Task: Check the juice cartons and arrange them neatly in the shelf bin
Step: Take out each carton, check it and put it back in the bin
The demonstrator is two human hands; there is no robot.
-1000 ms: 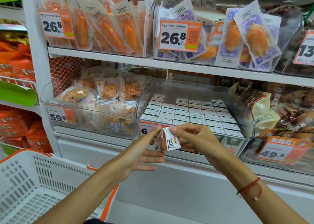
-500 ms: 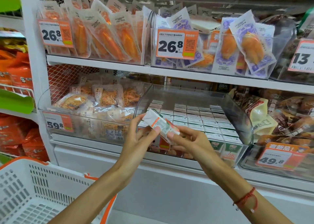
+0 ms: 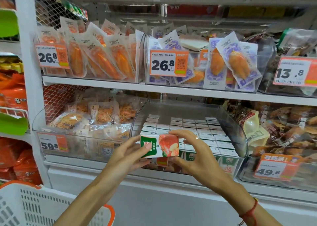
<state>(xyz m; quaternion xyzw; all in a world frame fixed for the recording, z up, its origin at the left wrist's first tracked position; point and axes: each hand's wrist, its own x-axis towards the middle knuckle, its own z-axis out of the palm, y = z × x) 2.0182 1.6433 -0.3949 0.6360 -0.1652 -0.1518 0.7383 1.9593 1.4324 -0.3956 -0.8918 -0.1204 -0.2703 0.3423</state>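
Now turned label-front vs 0.5 s ago: small green-and-white apple-print juice carton (image 3: pixel 159 146) pinched by left hand (image 3: pixel 127 155) & right hand (image 3: pixel 197 154) fingers, just before clear plastic shelf bin (image 3: pixel 239 131); check prob. near done, placing next.

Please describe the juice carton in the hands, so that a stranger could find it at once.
Look at the clear shelf bin on the lower shelf, filled with rows of cartons. In front of it, the left hand and right hand hold one juice carton. Only it shows its apple picture, lying sideways.
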